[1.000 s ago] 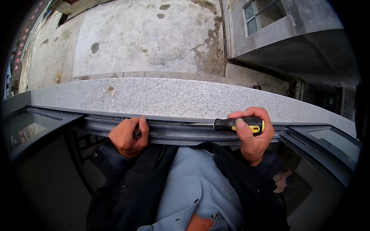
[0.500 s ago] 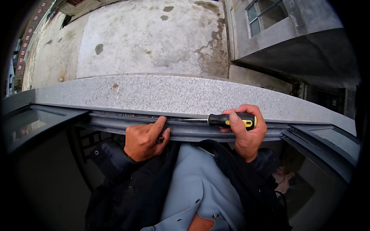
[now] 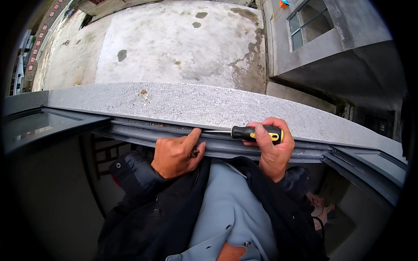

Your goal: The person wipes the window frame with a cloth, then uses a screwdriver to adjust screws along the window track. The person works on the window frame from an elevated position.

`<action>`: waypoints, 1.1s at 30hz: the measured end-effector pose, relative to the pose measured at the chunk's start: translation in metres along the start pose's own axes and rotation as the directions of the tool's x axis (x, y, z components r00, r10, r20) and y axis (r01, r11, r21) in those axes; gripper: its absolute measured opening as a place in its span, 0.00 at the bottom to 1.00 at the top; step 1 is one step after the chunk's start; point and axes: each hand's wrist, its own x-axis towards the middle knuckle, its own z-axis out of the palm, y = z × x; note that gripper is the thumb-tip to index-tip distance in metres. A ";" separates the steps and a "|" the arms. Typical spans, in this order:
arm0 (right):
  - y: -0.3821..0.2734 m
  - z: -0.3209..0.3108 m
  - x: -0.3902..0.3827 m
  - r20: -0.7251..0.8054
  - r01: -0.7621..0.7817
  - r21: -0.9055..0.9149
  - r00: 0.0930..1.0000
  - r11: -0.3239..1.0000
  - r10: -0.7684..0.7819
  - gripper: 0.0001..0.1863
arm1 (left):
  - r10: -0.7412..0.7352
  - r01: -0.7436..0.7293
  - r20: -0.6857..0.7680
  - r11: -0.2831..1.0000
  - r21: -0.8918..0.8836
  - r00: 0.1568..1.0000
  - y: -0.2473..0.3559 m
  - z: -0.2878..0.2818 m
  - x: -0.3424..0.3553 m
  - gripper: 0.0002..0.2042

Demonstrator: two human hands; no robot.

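My right hand (image 3: 275, 150) is closed around the black and yellow handle of a screwdriver (image 3: 257, 133), thumb on top. The shaft lies almost level along the dark grey window track (image 3: 248, 144) and points left. Its tip end is beside the outstretched index finger of my left hand (image 3: 176, 155), which touches the track. The other left fingers are curled around a small dark, rounded piece (image 3: 194, 152); only its end shows, so its kind is unclear.
A speckled grey stone sill (image 3: 183, 102) runs beyond the track, with a concrete yard (image 3: 174, 48) far below. Sliding window panes stand at the left (image 3: 48, 126) and right (image 3: 370, 156). A grey building (image 3: 322, 48) rises at the right.
My right hand has moved the screwdriver left along the track, closing the gap to my left index finger. The whole view has shifted slightly.
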 end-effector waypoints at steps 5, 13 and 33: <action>0.000 -0.002 -0.003 -0.003 0.035 0.031 0.999 0.999 -0.035 0.15 | 0.028 -0.029 -0.052 1.000 -0.012 0.998 0.003 -0.003 -0.003 0.20; -0.004 -0.004 -0.003 -0.029 0.127 0.091 0.992 0.988 -0.125 0.17 | 0.042 -0.047 -0.104 0.998 -0.047 0.994 0.008 -0.013 0.002 0.26; -0.008 -0.042 -0.022 -0.038 0.282 -0.162 0.956 0.946 -0.292 0.16 | -0.354 0.393 -0.268 0.913 0.110 0.896 -0.039 -0.025 -0.039 0.15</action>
